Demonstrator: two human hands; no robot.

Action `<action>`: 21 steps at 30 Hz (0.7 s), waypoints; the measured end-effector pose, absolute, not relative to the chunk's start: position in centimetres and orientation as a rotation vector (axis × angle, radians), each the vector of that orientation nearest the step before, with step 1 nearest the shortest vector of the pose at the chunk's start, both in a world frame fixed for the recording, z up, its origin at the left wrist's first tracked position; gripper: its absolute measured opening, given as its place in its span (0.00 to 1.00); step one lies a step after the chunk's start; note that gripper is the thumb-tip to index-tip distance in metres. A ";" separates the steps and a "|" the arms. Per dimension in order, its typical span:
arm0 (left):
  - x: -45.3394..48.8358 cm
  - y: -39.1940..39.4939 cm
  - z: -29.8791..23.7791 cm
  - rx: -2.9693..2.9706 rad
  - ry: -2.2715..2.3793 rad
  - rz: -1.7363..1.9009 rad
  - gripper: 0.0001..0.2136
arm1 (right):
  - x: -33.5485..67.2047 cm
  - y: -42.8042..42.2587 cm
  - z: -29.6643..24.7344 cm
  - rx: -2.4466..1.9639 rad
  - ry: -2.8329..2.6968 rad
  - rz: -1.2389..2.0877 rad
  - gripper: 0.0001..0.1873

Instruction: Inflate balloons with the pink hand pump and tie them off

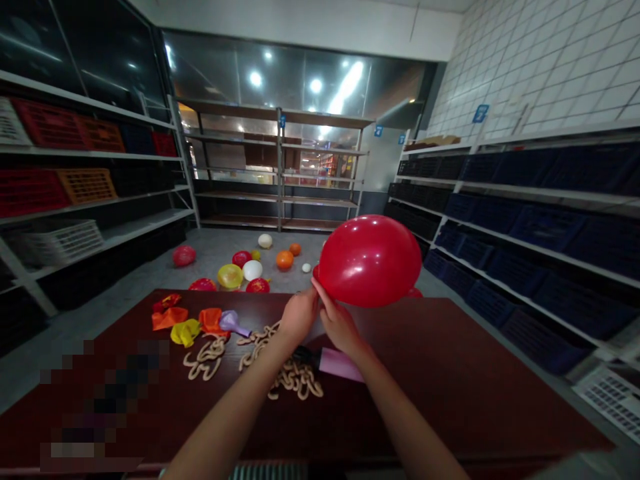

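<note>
A large inflated red balloon (pixel 373 260) is held above the far part of the dark red table (pixel 440 380). At the balloon's neck, on its left end, my left hand (pixel 299 315) is closed, its fingertips pinching there. My right hand (pixel 340 325) is closed beside it, fingers on the same neck and against the balloon's side. Below my hands lies a pump with a pink barrel (pixel 341 364) and a dark end. A heap of beige rubber bands (pixel 295 380) spreads around it, partly hidden by my left forearm.
Flat balloons lie at the table's left: orange (pixel 169 319), yellow (pixel 185 332) and lilac (pixel 231 321). Several inflated balloons, one yellow (pixel 230 276), rest on the floor (pixel 150 267) beyond. Shelves with red crates (pixel 33 190) and dark blue crates (pixel 547 227) flank the table.
</note>
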State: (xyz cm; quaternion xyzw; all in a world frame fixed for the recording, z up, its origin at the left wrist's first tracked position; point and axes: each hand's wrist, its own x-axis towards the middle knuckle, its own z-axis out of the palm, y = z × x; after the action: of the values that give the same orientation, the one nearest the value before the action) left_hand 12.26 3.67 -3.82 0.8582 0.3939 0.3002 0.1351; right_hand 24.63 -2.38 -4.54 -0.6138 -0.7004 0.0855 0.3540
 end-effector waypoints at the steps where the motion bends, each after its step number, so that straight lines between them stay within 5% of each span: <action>1: 12.1 3.8 -3.8 2.534 1.157 0.839 0.13 | 24.9 -2.3 -4.5 -1.597 -1.846 0.207 0.37; 12: 11.6 5.7 -5.8 2.931 1.244 0.586 0.10 | 27.8 1.1 -5.4 -1.742 -2.093 -0.263 0.18; 21: 10.7 7.1 -7.9 3.102 1.047 0.449 0.09 | 28.5 1.8 -7.6 -1.825 -2.076 -0.061 0.18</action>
State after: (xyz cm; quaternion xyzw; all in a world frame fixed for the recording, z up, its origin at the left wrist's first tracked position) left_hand 10.67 7.11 -7.92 0.9356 0.3157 0.1354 -0.0814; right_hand 28.54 1.84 -7.61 -0.6483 -0.7377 -0.0217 0.1873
